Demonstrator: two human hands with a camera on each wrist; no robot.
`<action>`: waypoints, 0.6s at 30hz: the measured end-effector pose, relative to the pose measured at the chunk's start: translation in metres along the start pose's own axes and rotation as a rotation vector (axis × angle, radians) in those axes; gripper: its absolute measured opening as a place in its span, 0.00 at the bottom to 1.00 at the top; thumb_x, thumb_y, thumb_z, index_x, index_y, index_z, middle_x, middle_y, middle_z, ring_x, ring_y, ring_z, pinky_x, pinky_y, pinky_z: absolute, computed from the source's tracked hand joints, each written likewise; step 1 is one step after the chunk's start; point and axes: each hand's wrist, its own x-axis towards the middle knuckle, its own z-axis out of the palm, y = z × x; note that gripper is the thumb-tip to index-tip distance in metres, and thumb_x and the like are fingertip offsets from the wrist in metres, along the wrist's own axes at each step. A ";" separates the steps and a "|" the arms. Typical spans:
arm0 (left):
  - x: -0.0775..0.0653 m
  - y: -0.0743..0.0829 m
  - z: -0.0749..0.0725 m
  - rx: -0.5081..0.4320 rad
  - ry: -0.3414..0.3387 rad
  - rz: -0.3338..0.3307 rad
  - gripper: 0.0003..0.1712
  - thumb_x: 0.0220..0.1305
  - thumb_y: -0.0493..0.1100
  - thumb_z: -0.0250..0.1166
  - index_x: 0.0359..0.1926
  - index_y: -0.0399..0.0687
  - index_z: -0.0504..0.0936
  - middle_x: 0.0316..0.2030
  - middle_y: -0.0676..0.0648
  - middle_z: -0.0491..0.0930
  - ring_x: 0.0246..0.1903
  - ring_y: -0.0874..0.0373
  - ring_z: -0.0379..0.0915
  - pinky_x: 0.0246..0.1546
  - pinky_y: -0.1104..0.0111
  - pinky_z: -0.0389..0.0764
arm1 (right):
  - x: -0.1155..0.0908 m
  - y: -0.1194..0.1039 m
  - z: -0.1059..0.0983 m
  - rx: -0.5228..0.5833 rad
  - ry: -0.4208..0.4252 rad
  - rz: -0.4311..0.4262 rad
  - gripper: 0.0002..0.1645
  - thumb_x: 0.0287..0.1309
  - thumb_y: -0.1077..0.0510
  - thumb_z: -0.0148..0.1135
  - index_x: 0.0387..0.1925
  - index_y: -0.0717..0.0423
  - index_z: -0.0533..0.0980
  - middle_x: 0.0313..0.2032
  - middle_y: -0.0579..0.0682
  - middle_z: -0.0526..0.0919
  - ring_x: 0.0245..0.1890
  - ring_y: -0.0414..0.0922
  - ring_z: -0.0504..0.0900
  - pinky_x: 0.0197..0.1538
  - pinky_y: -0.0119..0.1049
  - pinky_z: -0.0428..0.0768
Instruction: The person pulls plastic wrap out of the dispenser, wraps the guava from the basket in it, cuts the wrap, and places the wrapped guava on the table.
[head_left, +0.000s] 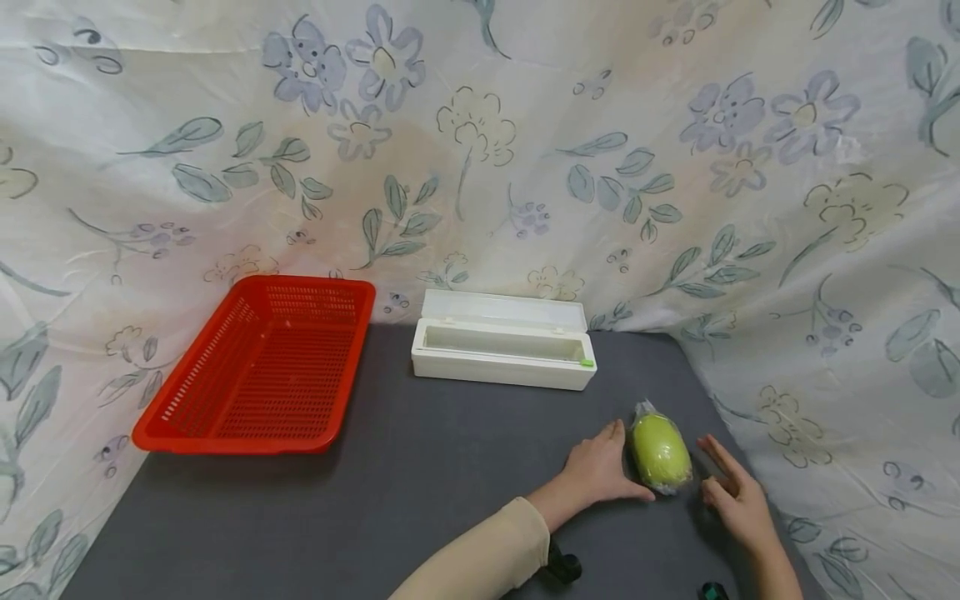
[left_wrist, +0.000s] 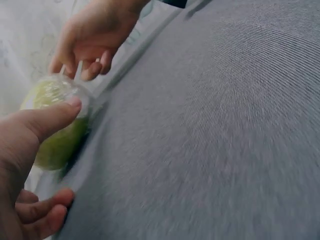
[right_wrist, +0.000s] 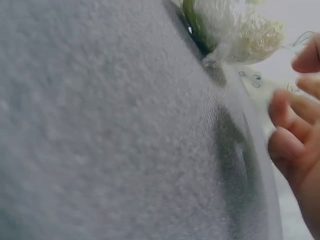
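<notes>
A yellow-green fruit [head_left: 661,451], wrapped in clear plastic film, lies on the dark grey cloth toward the right side. Its film is bunched at the ends and shines in the left wrist view. My left hand [head_left: 598,467] is at the fruit's left side with thumb and fingers spread apart; in the left wrist view the thumb overlaps the wrapped fruit [left_wrist: 59,145]. To the fruit's right, my right hand [head_left: 738,498] stands a little apart from it. Its fingers [right_wrist: 295,112] are loosely bent with nothing between them, beside the film-wrapped end of the fruit [right_wrist: 255,42].
A long white box [head_left: 498,367] with its lid raised and a small green piece at its right end stands at the back. Back left is a red plastic basket [head_left: 330,437]. A flowered curtain [head_left: 480,208] hangs behind and along the right edge.
</notes>
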 end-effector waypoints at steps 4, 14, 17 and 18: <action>-0.007 -0.016 -0.010 0.009 0.016 0.023 0.74 0.47 0.84 0.72 0.84 0.49 0.58 0.78 0.52 0.66 0.64 0.53 0.79 0.55 0.66 0.84 | 0.002 -0.014 0.004 -0.142 0.246 0.138 0.35 0.73 0.68 0.52 0.79 0.55 0.66 0.66 0.53 0.81 0.22 0.34 0.75 0.25 0.27 0.72; -0.040 -0.067 -0.057 0.023 0.070 0.013 0.68 0.56 0.87 0.60 0.85 0.52 0.56 0.75 0.49 0.71 0.72 0.50 0.67 0.73 0.53 0.69 | 0.006 -0.062 0.027 -0.259 0.460 -0.058 0.25 0.68 0.66 0.67 0.65 0.66 0.77 0.49 0.64 0.85 0.40 0.21 0.70 0.38 0.12 0.66; -0.049 -0.083 -0.073 0.041 0.104 0.010 0.65 0.60 0.85 0.58 0.85 0.51 0.56 0.76 0.48 0.70 0.75 0.48 0.64 0.76 0.50 0.64 | 0.009 -0.077 0.042 -0.240 0.413 -0.148 0.33 0.61 0.68 0.72 0.68 0.67 0.75 0.52 0.64 0.84 0.49 0.41 0.79 0.44 0.18 0.70; -0.053 -0.088 -0.079 0.051 0.119 0.015 0.65 0.60 0.85 0.58 0.85 0.50 0.56 0.77 0.47 0.69 0.76 0.47 0.63 0.76 0.49 0.63 | 0.010 -0.082 0.048 -0.238 0.393 -0.172 0.36 0.59 0.68 0.74 0.69 0.66 0.74 0.53 0.65 0.83 0.52 0.48 0.79 0.48 0.24 0.73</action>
